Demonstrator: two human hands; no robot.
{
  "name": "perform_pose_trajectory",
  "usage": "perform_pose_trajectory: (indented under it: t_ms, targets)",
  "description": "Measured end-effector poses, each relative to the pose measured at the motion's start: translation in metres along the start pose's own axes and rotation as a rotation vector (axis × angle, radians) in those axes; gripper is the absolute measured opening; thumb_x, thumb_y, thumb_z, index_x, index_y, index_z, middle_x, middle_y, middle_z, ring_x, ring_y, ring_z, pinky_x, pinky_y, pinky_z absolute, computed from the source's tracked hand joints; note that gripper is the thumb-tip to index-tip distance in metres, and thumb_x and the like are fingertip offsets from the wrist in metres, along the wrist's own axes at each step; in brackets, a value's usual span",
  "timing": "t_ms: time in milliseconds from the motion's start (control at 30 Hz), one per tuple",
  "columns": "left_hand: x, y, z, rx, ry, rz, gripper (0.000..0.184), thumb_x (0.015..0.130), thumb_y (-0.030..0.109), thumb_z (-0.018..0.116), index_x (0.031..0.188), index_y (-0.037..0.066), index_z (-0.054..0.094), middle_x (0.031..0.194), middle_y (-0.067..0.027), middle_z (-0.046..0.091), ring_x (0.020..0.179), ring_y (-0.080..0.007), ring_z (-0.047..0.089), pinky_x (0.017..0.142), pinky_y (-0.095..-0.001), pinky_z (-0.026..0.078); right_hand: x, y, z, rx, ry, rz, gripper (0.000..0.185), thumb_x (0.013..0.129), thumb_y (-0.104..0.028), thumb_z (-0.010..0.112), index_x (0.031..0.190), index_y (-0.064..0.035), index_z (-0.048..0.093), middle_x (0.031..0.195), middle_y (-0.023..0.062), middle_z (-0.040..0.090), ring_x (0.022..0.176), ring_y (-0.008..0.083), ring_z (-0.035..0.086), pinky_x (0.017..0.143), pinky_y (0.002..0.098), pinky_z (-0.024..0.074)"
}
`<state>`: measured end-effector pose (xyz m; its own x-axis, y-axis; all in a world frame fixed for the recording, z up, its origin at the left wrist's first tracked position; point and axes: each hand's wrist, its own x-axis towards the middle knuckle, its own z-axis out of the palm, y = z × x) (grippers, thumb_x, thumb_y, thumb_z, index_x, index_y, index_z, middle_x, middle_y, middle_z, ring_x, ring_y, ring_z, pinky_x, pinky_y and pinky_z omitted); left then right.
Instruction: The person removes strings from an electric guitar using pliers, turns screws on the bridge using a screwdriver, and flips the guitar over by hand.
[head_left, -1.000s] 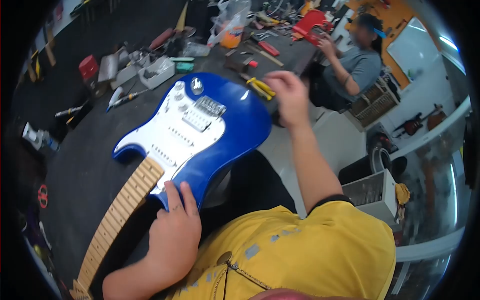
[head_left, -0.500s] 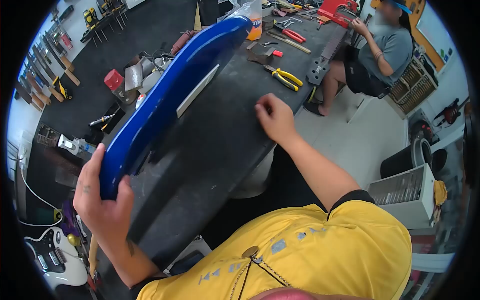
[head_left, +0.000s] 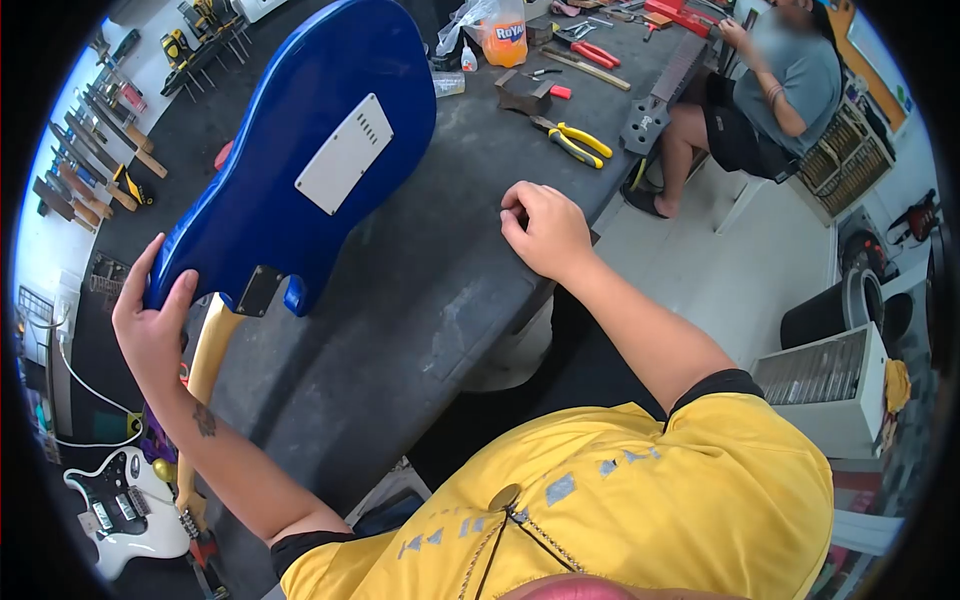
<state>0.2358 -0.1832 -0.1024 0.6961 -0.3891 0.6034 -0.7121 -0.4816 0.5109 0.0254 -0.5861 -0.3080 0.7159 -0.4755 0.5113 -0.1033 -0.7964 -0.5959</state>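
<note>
A blue electric guitar (head_left: 255, 165) is held tilted above the dark workbench, its back towards me. A white cover plate (head_left: 345, 152) sits on that back, and a dark neck plate (head_left: 259, 291) lies where the pale wooden neck (head_left: 211, 345) joins the body. My left hand (head_left: 155, 315) is closed on the horn of the body, thumb on the back face. Resting over the bench near its edge, my right hand (head_left: 545, 230) has curled fingers; whether anything small is inside is hidden. Yellow-handled pliers (head_left: 575, 142) lie beyond it.
A white guitar (head_left: 135, 510) lies at lower left. An orange drink bottle (head_left: 503, 35), red-handled pliers (head_left: 590, 50) and a guitar neck (head_left: 655, 105) are on the far bench. A person in grey (head_left: 790, 90) sits at the right. Tools hang on the left wall (head_left: 95, 130).
The blue guitar has turned from nearly edge-on to show its back, and my left hand has moved left and up with it. My right hand has stayed almost in place, fingers curled.
</note>
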Motion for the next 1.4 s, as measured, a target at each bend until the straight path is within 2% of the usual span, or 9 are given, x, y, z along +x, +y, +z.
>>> perform_pose_trajectory:
  t_ms: [333, 667, 733, 833, 1033, 1133, 1200, 1367, 1400]
  targets:
    - [0.032, -0.035, -0.001, -0.129, -0.031, -0.117, 0.052, 0.093, 0.014, 0.086, 0.14, -0.003, 0.073, 0.113, -0.0108, 0.078, 0.1, -0.0145, 0.074, 0.094, -0.0263, 0.059, 0.001, 0.008, -0.001, 0.062, 0.016, -0.016, 0.009, 0.09, -0.014, 0.072, 0.095, -0.0083, 0.066, 0.084, 0.0049, 0.072, 0.087, 0.0292, 0.071, 0.076, 0.0442, 0.0554]
    - [0.023, -0.018, -0.003, 0.046, -0.028, -0.055, 0.051, 0.093, 0.011, 0.085, 0.14, -0.003, 0.072, 0.113, -0.0077, 0.076, 0.1, -0.0125, 0.07, 0.094, -0.0266, 0.056, 0.001, 0.012, -0.004, 0.126, 0.037, -0.014, 0.011, 0.09, -0.014, 0.073, 0.097, -0.008, 0.066, 0.083, 0.0055, 0.071, 0.084, 0.0291, 0.07, 0.074, 0.0436, 0.0555]
    - [0.009, 0.005, 0.001, 0.095, -0.025, -0.003, 0.048, 0.091, 0.014, 0.087, 0.134, -0.002, 0.073, 0.109, -0.0075, 0.075, 0.1, -0.0153, 0.069, 0.095, -0.0301, 0.055, -0.001, 0.012, -0.002, 0.171, 0.07, 0.018, 0.015, 0.091, -0.014, 0.073, 0.102, -0.007, 0.066, 0.085, 0.0063, 0.071, 0.083, 0.0282, 0.071, 0.075, 0.0425, 0.0561]
    - [-0.015, 0.037, 0.001, 0.247, -0.034, -0.104, 0.05, 0.087, 0.023, 0.089, 0.126, -0.002, 0.072, 0.101, -0.0095, 0.073, 0.094, -0.0183, 0.068, 0.092, -0.034, 0.055, -0.003, 0.016, -0.004, 0.385, 0.145, 0.116, 0.022, 0.091, -0.012, 0.075, 0.11, -0.0045, 0.065, 0.089, 0.0085, 0.071, 0.08, 0.0255, 0.071, 0.075, 0.0392, 0.0566]
    - [-0.063, 0.079, 0.015, 0.326, -0.03, 0.069, 0.051, 0.08, 0.02, 0.092, 0.122, 0.0, 0.071, 0.097, -0.0153, 0.073, 0.086, -0.0275, 0.07, 0.085, -0.0383, 0.055, -0.006, 0.028, -0.009, 0.478, 0.078, 0.166, 0.027, 0.096, -0.008, 0.073, 0.119, -0.0029, 0.062, 0.097, 0.0067, 0.068, 0.079, 0.0161, 0.067, 0.075, 0.0327, 0.055]
    - [-0.102, 0.091, 0.029, 0.45, 0.03, 0.293, 0.057, 0.075, 0.019, 0.095, 0.124, 0.002, 0.07, 0.1, -0.0172, 0.073, 0.087, -0.0373, 0.071, 0.081, -0.0435, 0.056, -0.006, 0.041, 0.0, 0.725, 0.265, 0.165, 0.028, 0.101, -0.007, 0.07, 0.126, -0.003, 0.058, 0.103, 0.0039, 0.064, 0.087, 0.0115, 0.064, 0.078, 0.0302, 0.0545]
    - [-0.132, 0.105, 0.042, 0.411, 0.007, 0.324, 0.063, 0.072, 0.019, 0.096, 0.127, 0.004, 0.07, 0.105, -0.0186, 0.073, 0.089, -0.0428, 0.071, 0.079, -0.0469, 0.057, -0.004, 0.05, 0.0, 0.911, 0.317, 0.218, 0.026, 0.105, -0.006, 0.065, 0.129, -0.0031, 0.055, 0.106, 0.0031, 0.06, 0.093, 0.0096, 0.062, 0.079, 0.0291, 0.055]
    - [-0.195, 0.107, 0.071, 0.406, -0.066, 0.345, 0.068, 0.064, 0.016, 0.098, 0.126, 0.005, 0.071, 0.111, -0.0193, 0.072, 0.093, -0.0429, 0.073, 0.08, -0.0494, 0.06, 0.006, 0.063, -0.026, 1.495, 0.293, 0.442, 0.023, 0.108, -0.012, 0.06, 0.13, -0.0043, 0.057, 0.102, 0.0042, 0.062, 0.086, 0.0119, 0.061, 0.077, 0.0291, 0.0538]
    - [-0.205, 0.105, 0.076, 0.427, -0.067, 0.347, 0.07, 0.06, 0.014, 0.098, 0.125, 0.006, 0.071, 0.114, -0.019, 0.072, 0.094, -0.0415, 0.073, 0.08, -0.0496, 0.06, 0.01, 0.065, -0.024, 1.477, 0.361, 0.454, 0.022, 0.108, -0.016, 0.058, 0.127, -0.0038, 0.059, 0.099, 0.0046, 0.063, 0.086, 0.0144, 0.06, 0.081, 0.0294, 0.0523]
